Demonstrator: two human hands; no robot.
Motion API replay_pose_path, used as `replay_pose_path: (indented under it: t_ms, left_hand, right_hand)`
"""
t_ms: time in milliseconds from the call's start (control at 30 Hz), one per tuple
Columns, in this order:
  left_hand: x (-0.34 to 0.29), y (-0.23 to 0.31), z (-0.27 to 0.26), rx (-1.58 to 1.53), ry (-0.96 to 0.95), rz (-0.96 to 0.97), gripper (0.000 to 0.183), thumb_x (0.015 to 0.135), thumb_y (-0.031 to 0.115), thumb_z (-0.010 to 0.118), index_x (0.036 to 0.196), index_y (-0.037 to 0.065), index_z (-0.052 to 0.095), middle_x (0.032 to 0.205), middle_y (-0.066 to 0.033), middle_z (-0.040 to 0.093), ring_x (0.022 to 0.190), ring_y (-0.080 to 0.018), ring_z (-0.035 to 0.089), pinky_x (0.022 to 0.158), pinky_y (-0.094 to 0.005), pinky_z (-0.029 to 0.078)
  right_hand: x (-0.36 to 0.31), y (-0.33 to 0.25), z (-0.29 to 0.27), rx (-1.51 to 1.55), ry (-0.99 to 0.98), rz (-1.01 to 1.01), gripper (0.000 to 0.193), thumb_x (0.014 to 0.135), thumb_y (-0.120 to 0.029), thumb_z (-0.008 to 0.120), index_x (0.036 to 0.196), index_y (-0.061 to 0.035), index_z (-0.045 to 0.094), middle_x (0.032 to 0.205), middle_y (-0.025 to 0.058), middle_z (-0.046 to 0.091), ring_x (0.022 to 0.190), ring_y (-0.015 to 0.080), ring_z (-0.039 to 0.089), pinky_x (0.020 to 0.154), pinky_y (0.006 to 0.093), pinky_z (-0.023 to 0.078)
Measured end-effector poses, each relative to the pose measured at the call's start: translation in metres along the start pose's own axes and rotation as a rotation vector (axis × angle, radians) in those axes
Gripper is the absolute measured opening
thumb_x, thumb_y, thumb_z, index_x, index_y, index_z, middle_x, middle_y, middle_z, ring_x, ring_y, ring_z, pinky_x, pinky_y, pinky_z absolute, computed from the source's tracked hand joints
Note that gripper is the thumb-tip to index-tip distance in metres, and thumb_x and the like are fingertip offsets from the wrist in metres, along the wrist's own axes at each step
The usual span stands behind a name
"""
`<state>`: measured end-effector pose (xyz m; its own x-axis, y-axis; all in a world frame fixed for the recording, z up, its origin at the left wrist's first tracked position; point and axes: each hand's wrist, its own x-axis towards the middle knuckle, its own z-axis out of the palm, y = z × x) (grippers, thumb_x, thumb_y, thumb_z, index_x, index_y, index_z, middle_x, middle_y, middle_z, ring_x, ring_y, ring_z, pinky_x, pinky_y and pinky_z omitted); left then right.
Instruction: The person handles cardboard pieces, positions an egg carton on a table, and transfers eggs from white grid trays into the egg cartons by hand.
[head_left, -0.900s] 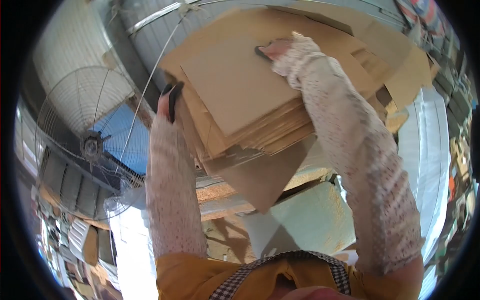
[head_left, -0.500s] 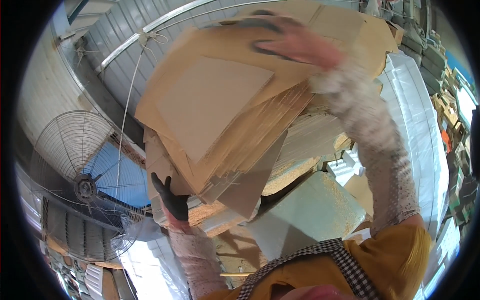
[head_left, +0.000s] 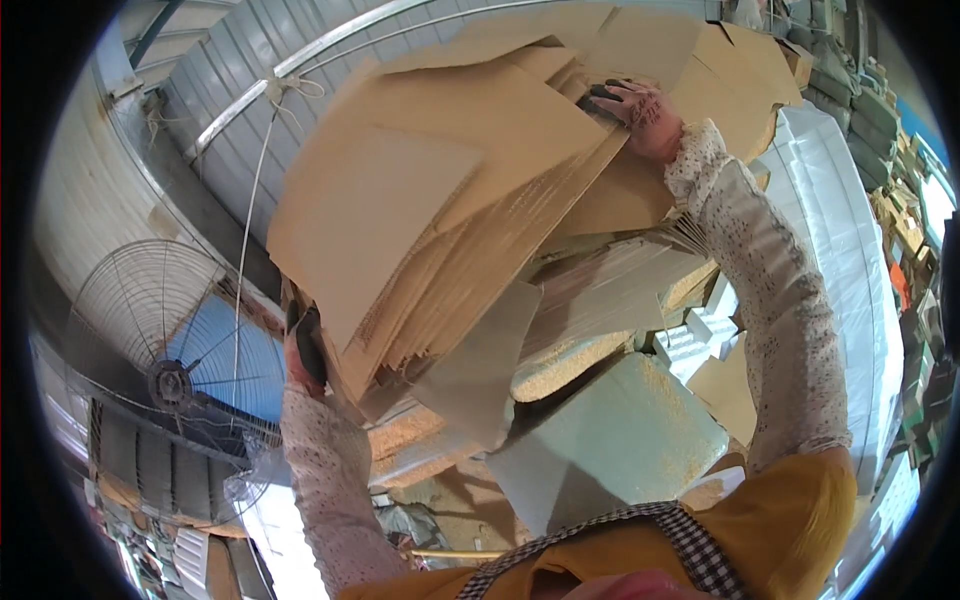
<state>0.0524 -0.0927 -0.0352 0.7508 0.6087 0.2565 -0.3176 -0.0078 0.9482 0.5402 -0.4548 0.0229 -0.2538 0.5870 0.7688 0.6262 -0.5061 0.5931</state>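
A thick stack of brown cardboard sheets (head_left: 470,130) stands tilted in front of me, its layered edges facing right and toward me. A paler, squarish cardboard sheet (head_left: 390,210) lies on top at the left. My left hand (head_left: 306,345), in a dark-palmed glove, is closed on the stack's left edge, with part of its fingers hidden behind the sheets. At the right corner my right hand (head_left: 645,115), gloved the same way, grips the sheet edges, its fingers bent over them. Below the stack, a loose cardboard flap (head_left: 475,370) hangs down at an angle.
More flat cardboard (head_left: 740,80) lies at the far right. Under the stack are further bundled sheets (head_left: 610,290) and a pale green block (head_left: 620,440) dusted with crumbs. A caged fan (head_left: 170,380) stands at left, near a hanging cord (head_left: 250,220). White wrapped material (head_left: 830,250) rises at right.
My right hand has come from the stack's far top to its right corner. My left hand, open before, has moved left and closed on the left edge. The stack has shifted slightly left.
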Motion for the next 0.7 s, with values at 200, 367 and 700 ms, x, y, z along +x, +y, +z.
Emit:
replay_pose_path:
  t_ms: [200, 367, 700]
  left_hand:
    - [-0.033, 0.038, 0.018, 0.141, 0.19, 0.289, 0.036, 0.088, 0.014, 0.05, 0.121, 0.0, 0.051, 0.108, -0.0092, 0.06, 0.091, -0.0182, 0.058, 0.081, -0.0288, 0.045]
    - [-0.021, 0.091, -0.013, 0.147, 0.214, 0.327, 0.036, 0.088, 0.014, 0.05, 0.12, 0.0, 0.051, 0.108, -0.0092, 0.06, 0.091, -0.018, 0.058, 0.08, -0.0286, 0.045]
    - [0.081, -0.002, -0.045, 0.065, 0.45, 0.395, 0.036, 0.088, 0.015, 0.05, 0.12, 0.0, 0.051, 0.107, -0.0092, 0.06, 0.091, -0.0176, 0.057, 0.079, -0.0281, 0.045]
  right_hand:
    - [-0.052, -0.075, -0.123, 0.134, -0.005, 0.173, 0.065, 0.061, -0.017, 0.064, 0.125, -0.0133, 0.052, 0.121, 0.0094, 0.054, 0.114, 0.0285, 0.049, 0.099, 0.0386, 0.037]
    - [-0.047, -0.114, -0.185, 0.165, -0.315, 0.396, 0.056, 0.069, -0.025, 0.062, 0.123, -0.0134, 0.054, 0.126, 0.0137, 0.05, 0.113, 0.0329, 0.05, 0.098, 0.0422, 0.038]
    - [0.02, -0.079, -0.121, 0.103, -0.373, 0.344, 0.056, 0.072, -0.031, 0.06, 0.124, -0.0124, 0.052, 0.127, 0.0144, 0.049, 0.113, 0.0332, 0.049, 0.099, 0.0429, 0.036]
